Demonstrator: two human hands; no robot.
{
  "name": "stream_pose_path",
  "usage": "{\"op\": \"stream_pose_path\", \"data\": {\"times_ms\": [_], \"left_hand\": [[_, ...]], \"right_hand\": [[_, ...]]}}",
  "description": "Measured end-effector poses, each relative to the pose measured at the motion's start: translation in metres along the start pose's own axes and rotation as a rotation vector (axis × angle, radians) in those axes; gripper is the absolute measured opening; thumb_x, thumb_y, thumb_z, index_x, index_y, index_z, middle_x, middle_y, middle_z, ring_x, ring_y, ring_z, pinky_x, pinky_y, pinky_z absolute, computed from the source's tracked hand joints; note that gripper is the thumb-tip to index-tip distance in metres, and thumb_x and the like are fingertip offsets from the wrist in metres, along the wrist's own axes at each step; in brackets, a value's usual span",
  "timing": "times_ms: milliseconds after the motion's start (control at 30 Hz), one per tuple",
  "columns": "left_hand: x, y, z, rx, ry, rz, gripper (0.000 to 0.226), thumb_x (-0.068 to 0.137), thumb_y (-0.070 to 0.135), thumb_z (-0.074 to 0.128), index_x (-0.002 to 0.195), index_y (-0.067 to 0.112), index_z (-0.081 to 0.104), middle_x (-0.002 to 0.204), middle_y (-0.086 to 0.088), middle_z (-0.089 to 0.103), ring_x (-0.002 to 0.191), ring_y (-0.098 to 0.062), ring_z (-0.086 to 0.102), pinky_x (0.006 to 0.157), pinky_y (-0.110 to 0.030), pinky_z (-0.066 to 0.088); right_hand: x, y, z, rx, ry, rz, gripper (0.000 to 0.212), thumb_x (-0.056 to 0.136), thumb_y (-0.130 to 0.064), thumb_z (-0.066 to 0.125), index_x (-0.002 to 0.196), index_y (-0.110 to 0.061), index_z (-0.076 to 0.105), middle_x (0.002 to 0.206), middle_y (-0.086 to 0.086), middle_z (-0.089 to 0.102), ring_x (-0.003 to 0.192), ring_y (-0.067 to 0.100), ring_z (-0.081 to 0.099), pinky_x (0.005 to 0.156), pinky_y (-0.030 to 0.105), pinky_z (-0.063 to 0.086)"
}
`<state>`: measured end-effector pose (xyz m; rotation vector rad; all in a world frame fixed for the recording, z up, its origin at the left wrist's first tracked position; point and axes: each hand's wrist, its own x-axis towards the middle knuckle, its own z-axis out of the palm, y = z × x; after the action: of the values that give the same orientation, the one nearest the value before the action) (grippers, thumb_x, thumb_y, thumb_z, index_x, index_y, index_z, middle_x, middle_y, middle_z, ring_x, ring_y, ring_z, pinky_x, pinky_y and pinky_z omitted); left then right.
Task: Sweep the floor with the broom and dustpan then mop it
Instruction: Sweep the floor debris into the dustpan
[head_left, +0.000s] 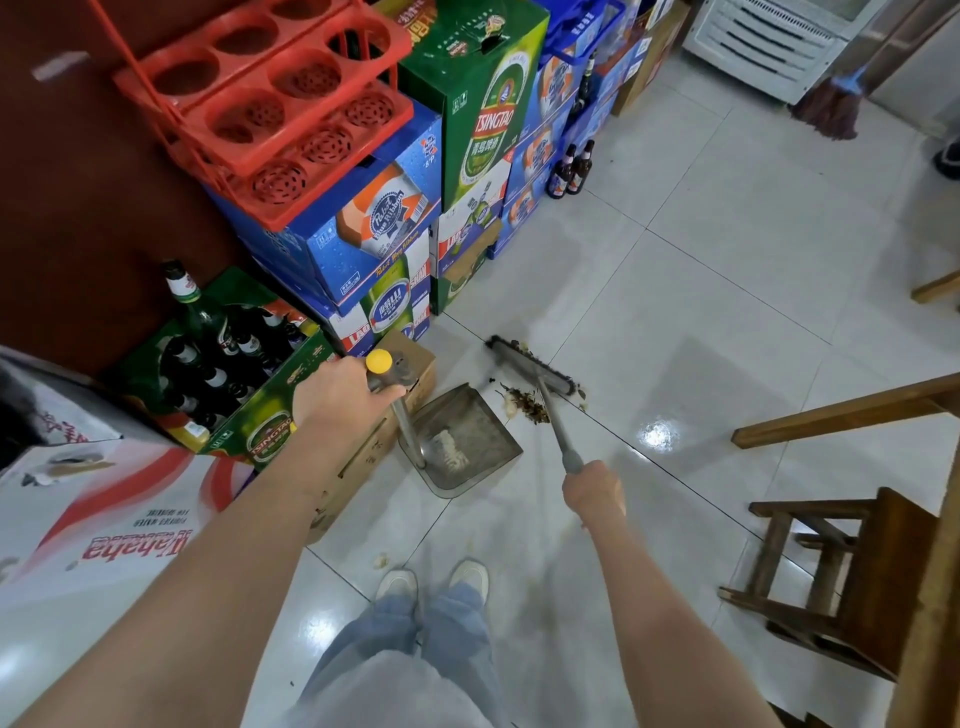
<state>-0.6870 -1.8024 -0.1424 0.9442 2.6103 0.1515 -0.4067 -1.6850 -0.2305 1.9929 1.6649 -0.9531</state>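
left hand (340, 392) is wrapped round the top of the dustpan handle (402, 421), just under its yellow cap (378, 360). below that grip the metal dustpan (460, 441) sits on the white tile floor (701, 270) with some pale scraps in it. right hand (595, 491) is closed on the grey broom handle (558, 431); out past that grip the broom head (535, 366) rests on the tiles, a little pile of brown debris (527, 405) between it and the pan's open edge. stacked beer cartons (374, 228) sit beyond the left grip, a mop (831, 104) way off top right.
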Motion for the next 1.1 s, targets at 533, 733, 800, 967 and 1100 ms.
{"op": "stream_pose_path", "data": {"times_ms": [533, 733, 800, 967, 1100], "left_hand": [[0.004, 0.001, 0.000, 0.060, -0.001, 0.005, 0.047, 0.080, 0.064, 0.060, 0.081, 0.017, 0.056, 0.073, 0.000, 0.062, 0.068, -0.016, 0.056, 0.056, -0.024, 0.042], [0.003, -0.001, 0.000, 0.065, 0.006, -0.008, 0.044, 0.079, 0.062, 0.062, 0.074, 0.019, 0.056, 0.066, 0.002, 0.059, 0.062, -0.016, 0.056, 0.051, -0.021, 0.039], [0.003, 0.001, 0.001, 0.061, 0.010, -0.007, 0.044, 0.079, 0.062, 0.062, 0.073, 0.019, 0.055, 0.066, 0.002, 0.059, 0.061, -0.016, 0.057, 0.052, -0.021, 0.040], [-0.001, 0.002, 0.000, 0.058, 0.012, -0.011, 0.045, 0.079, 0.062, 0.062, 0.076, 0.017, 0.056, 0.070, 0.001, 0.060, 0.064, -0.019, 0.056, 0.056, -0.023, 0.044], [-0.009, 0.003, 0.000, 0.047, 0.017, -0.006, 0.044, 0.079, 0.060, 0.063, 0.080, 0.017, 0.056, 0.076, -0.003, 0.064, 0.069, -0.022, 0.058, 0.059, -0.026, 0.044]], "right_hand": [[0.026, -0.024, -0.025, 0.074, 0.027, -0.012, 0.026, 0.093, -0.023, 0.044, 0.110, -0.005, 0.054, 0.105, 0.014, 0.064, 0.094, 0.037, 0.067, 0.079, 0.042, 0.057], [0.045, -0.041, -0.036, 0.057, 0.026, -0.008, 0.015, 0.092, -0.023, 0.048, 0.098, -0.009, 0.048, 0.101, 0.013, 0.063, 0.090, 0.035, 0.067, 0.079, 0.042, 0.058], [0.048, -0.041, -0.033, 0.045, 0.004, -0.002, 0.019, 0.092, -0.023, 0.047, 0.104, -0.008, 0.051, 0.101, 0.014, 0.064, 0.090, 0.034, 0.067, 0.079, 0.043, 0.059], [0.034, -0.028, -0.022, 0.006, -0.044, 0.005, 0.011, 0.090, -0.014, 0.046, 0.099, -0.008, 0.048, 0.080, 0.010, 0.054, 0.091, 0.035, 0.066, 0.077, 0.044, 0.059], [0.007, -0.006, -0.008, 0.001, -0.063, 0.010, 0.010, 0.089, -0.013, 0.046, 0.097, -0.007, 0.047, 0.085, 0.009, 0.055, 0.091, 0.036, 0.066, 0.076, 0.043, 0.058]]}}
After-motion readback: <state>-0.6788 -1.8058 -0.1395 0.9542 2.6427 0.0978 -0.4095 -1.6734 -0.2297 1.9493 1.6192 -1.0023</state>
